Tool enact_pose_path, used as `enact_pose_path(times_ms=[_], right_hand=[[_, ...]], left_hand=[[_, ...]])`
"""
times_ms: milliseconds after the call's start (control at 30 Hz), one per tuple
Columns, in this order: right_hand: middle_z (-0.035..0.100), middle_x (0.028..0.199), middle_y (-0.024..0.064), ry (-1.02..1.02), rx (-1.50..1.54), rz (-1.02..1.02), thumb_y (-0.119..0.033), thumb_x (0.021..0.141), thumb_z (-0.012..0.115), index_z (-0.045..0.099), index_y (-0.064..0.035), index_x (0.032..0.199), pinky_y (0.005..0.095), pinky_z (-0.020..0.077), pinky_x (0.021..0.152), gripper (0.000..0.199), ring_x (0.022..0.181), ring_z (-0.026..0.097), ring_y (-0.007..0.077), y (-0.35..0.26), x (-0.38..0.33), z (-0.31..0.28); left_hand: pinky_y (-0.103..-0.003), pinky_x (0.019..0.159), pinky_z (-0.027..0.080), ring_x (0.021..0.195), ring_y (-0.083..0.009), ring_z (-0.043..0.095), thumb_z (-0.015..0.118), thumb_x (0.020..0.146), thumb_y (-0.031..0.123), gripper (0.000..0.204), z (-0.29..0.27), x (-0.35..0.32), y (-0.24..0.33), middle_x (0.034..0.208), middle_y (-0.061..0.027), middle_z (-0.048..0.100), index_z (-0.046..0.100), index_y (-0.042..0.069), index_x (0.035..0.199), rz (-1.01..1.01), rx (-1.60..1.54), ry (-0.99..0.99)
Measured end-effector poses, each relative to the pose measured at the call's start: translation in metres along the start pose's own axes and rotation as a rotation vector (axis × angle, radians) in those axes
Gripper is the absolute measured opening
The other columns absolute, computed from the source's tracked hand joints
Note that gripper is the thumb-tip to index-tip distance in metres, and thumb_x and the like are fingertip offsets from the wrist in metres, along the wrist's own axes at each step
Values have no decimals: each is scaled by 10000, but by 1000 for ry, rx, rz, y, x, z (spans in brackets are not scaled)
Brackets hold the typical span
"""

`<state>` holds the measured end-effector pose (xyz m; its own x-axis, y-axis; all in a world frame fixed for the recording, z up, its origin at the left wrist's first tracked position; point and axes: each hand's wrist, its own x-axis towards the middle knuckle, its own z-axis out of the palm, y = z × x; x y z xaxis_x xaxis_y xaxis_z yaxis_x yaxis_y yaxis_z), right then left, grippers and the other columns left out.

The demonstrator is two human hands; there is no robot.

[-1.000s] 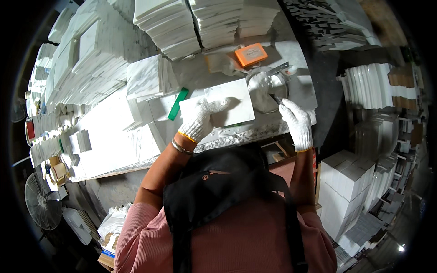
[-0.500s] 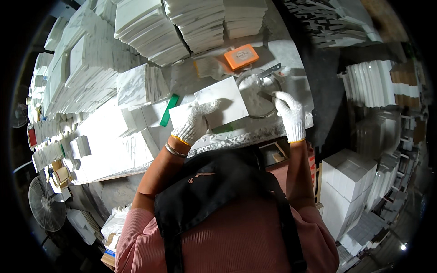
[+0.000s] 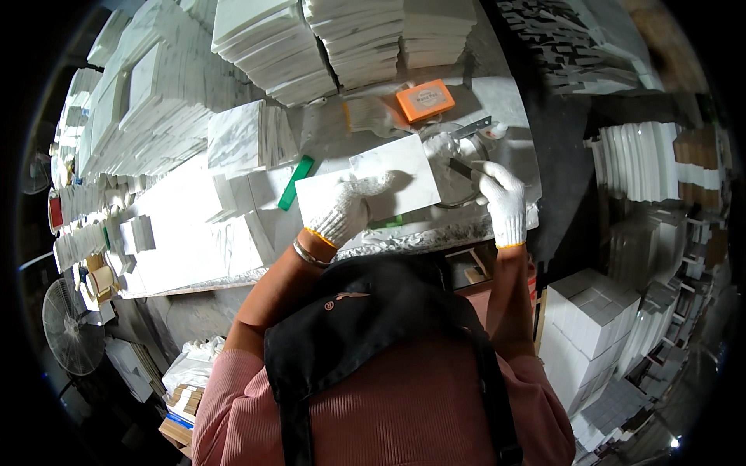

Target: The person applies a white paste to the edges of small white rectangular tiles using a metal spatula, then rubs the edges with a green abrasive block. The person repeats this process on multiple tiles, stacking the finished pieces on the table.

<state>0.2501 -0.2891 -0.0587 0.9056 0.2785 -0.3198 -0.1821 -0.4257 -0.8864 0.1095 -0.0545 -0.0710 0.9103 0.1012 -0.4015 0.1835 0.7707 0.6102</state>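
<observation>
Our left hand [image 3: 342, 211] gripping a white tile [image 3: 412, 175], our right hand [image 3: 503, 203] pinching a flat blade [image 3: 460, 166], over a bowl [image 3: 458, 205] of white paste [image 3: 440, 147]

PLACE: tile workshop | SIGNS: tall stacks of veined white tiles [image 3: 272, 58], workbench [image 3: 322, 141], caged fan [image 3: 72, 326]

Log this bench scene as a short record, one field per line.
Left hand: gloved left hand holding a white slab, thumb on top
Right hand: gloved right hand holding a dark flat blade over the bowl
Bowl: round bowl with white paste, partly hidden by the slab
Second tool: metal blade at the bowl's far rim
Beyond the bowl: orange box
Left of slab: green strip
Background: tall tile stacks
Lower left: round fan
</observation>
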Motion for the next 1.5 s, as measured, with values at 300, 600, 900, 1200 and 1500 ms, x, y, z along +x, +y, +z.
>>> enact_pose_path(times_ms=[300,600,900,1200,1500], right_hand=[[648,794,7,27,235,106,-114,877,675,705,-57,1070,162,341,517,203,604,515,26,-40,-30,-6],[677,821,27,33,188,39,-123,870,682,702,-39,1093,173,360,524,239,617,544,41,-44,-45,-5],[681,870,37,43,184,-8,-76,869,679,700,-22,1092,179,411,552,230,650,562,49,-50,-56,-2],[694,929,48,27,138,-38,-56,866,687,697,0,1096,203,467,604,237,704,590,65,-46,-62,-3],[698,955,52,51,138,-94,-45,869,680,701,-12,1092,198,456,598,227,733,609,65,-39,-62,2]], left_hand=[[-370,950,501,1128,-239,605,577,964,186,376,3,0,-4,1277,-154,608,567,-33,1271,-80,-87,-21],[-321,873,522,1066,-192,615,595,958,197,372,22,-6,5,1258,-134,621,577,-31,1251,-61,-15,-66],[-278,901,492,1093,-197,611,641,915,112,322,25,-5,2,1198,-112,641,595,-18,1205,-69,-122,-70],[-281,966,479,1153,-216,592,618,914,53,285,27,-6,2,1171,-117,644,594,-25,1188,-98,-165,-51],[-207,802,516,996,-126,626,641,914,110,291,22,-5,2,1151,-86,655,618,-21,1172,-156,-75,-41]])
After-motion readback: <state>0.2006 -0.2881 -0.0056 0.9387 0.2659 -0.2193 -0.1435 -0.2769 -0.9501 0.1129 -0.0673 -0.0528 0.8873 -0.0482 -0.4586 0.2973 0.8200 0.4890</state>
